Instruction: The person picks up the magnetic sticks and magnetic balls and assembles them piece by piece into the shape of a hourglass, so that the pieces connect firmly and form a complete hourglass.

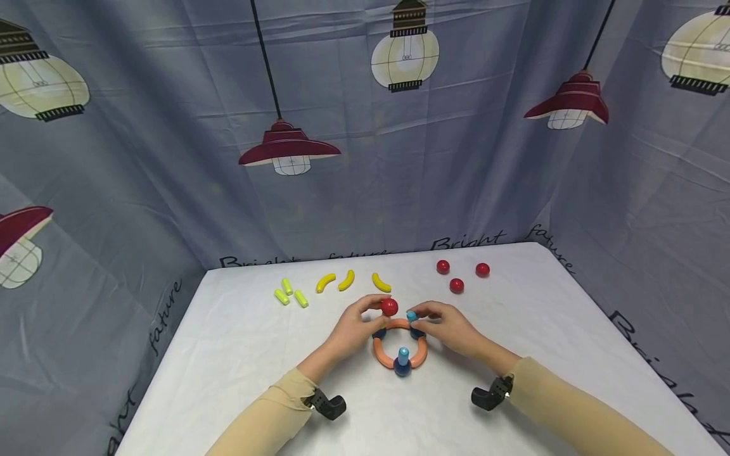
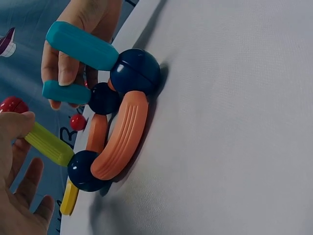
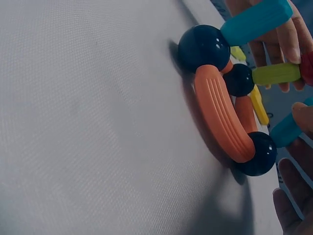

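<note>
Orange ring point(image 1: 379, 354) lies on bench point(image 1: 228, 354). Left hand point(image 1: 356, 325), at ring's ten o'clock, pinches red ball point(image 1: 390, 307) atop lime rod point(image 2: 50, 145); right hand point(image 1: 446, 324), at two o'clock, grips blue rod point(image 1: 412, 315). Step looks like capping lime rod; next likely calls for firm press along rod.

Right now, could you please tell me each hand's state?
Left hand: closed, holding the red ball.
Right hand: closed, holding a light-blue rod.
</note>
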A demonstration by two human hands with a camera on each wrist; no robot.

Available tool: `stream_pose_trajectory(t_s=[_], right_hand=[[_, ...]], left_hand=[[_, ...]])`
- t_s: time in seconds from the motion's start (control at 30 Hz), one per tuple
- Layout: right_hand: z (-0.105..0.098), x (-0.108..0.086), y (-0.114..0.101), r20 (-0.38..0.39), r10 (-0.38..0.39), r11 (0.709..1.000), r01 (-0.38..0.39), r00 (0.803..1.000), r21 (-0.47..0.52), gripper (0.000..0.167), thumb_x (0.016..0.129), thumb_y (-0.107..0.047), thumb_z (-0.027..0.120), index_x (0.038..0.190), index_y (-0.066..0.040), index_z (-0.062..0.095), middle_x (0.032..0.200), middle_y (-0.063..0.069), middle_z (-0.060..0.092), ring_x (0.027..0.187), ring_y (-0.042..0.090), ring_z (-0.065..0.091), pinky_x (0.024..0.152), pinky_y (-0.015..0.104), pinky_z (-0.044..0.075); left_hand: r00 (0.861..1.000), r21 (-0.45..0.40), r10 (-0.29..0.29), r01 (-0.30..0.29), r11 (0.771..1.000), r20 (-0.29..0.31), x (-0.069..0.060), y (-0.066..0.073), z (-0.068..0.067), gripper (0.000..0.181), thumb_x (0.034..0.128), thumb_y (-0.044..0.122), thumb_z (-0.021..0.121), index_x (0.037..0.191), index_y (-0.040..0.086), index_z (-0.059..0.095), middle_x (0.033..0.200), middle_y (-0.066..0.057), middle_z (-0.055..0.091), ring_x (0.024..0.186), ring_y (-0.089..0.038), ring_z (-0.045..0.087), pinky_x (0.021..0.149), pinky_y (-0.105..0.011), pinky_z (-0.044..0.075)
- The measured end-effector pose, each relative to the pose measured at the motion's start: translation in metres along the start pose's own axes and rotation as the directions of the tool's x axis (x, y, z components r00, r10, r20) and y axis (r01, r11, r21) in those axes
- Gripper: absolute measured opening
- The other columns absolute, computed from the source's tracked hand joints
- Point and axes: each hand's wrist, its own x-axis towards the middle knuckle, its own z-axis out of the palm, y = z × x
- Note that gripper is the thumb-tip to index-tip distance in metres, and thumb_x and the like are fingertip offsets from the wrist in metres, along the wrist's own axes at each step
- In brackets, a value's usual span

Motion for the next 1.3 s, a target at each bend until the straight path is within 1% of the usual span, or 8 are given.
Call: stream_pose_trajectory(t_s=[0.17,0.4,0.57,0.83,0.97,1.07,1.13,1.3], right_hand=[[0.002,0.002,-0.001,-0.001,-0.002,1.000,0.002,1.000,0.000,0.026,0.095,-0.030,0.075,0.119,-0.020,0.073,0.116,-0.008,0.070,0.118,0.023,0.061,0.106,0.051,0.045],[0.002,0.004,-0.005,0.006,0.006,1.000,-0.006,1.000,0.006,0.026,0.095,-0.035,0.075,0.118,-0.024,0.074,0.115,-0.009,0.069,0.117,0.022,0.061,0.107,0.052,0.044],[0.003,0.005,-0.007,0.013,0.009,1.000,-0.009,1.000,0.002,0.026,0.094,-0.032,0.076,0.118,-0.023,0.074,0.115,-0.009,0.069,0.116,0.021,0.061,0.107,0.052,0.043],[0.005,0.009,-0.005,0.016,-0.001,1.000,0.001,1.000,-0.005,0.024,0.094,-0.026,0.076,0.118,-0.023,0.074,0.113,-0.009,0.070,0.115,0.020,0.060,0.108,0.051,0.043],[0.006,0.009,-0.004,0.016,-0.003,1.000,0.003,1.000,-0.003,0.024,0.094,-0.027,0.076,0.118,-0.024,0.074,0.114,-0.009,0.069,0.116,0.020,0.060,0.107,0.052,0.043],[0.006,0.009,-0.003,0.022,0.006,1.000,-0.006,1.000,-0.003,0.024,0.095,-0.029,0.075,0.118,-0.025,0.073,0.117,-0.009,0.069,0.118,0.020,0.059,0.108,0.053,0.043],[0.006,0.009,-0.003,0.025,0.017,1.000,-0.016,1.000,-0.009,0.024,0.095,-0.029,0.075,0.119,-0.025,0.073,0.117,-0.009,0.068,0.119,0.020,0.059,0.108,0.054,0.042],[0.005,0.006,0.001,0.027,0.018,0.999,-0.017,0.999,-0.050,0.024,0.094,-0.022,0.077,0.117,-0.023,0.074,0.114,-0.008,0.068,0.117,0.021,0.060,0.107,0.054,0.043]], left_hand=[[1.000,0.022,0.017,-0.018,1.000,0.020,0.002,-0.002,0.004,0.041,0.1009,0.026,0.066,0.141,0.026,0.060,0.131,0.015,0.063,0.135,-0.014,0.048,0.112,-0.057,0.036],[0.999,0.034,0.027,-0.028,0.999,0.017,0.003,0.002,0.007,0.041,0.1005,0.025,0.067,0.141,0.026,0.060,0.126,0.013,0.066,0.132,-0.016,0.052,0.110,-0.056,0.038],[1.000,0.039,0.023,-0.023,0.999,0.013,0.005,0.002,0.008,0.041,0.0996,0.026,0.067,0.140,0.030,0.060,0.123,0.013,0.067,0.131,-0.016,0.052,0.110,-0.056,0.037],[0.999,0.032,0.028,-0.029,0.999,0.017,0.008,0.000,0.010,0.038,0.0993,0.028,0.068,0.137,0.029,0.063,0.120,0.013,0.068,0.133,-0.017,0.051,0.111,-0.058,0.035],[1.000,0.046,0.014,-0.015,0.999,0.026,0.007,0.000,0.009,0.038,0.0998,0.030,0.068,0.138,0.029,0.062,0.122,0.014,0.067,0.132,-0.016,0.051,0.110,-0.055,0.037],[0.999,0.092,0.000,-0.004,0.996,0.040,0.006,-0.002,0.007,0.037,0.0999,0.032,0.068,0.136,0.024,0.065,0.127,0.012,0.066,0.133,-0.018,0.051,0.110,-0.053,0.039],[0.999,0.148,-0.007,0.000,0.989,0.049,0.006,-0.005,0.005,0.035,0.0995,0.034,0.069,0.132,0.022,0.068,0.129,0.009,0.066,0.133,-0.019,0.051,0.110,-0.050,0.040],[0.998,0.317,-0.014,-0.004,0.948,0.056,0.002,-0.018,0.000,0.029,0.0965,0.037,0.073,0.121,0.022,0.074,0.122,0.009,0.068,0.125,-0.019,0.055,0.107,-0.047,0.043]])
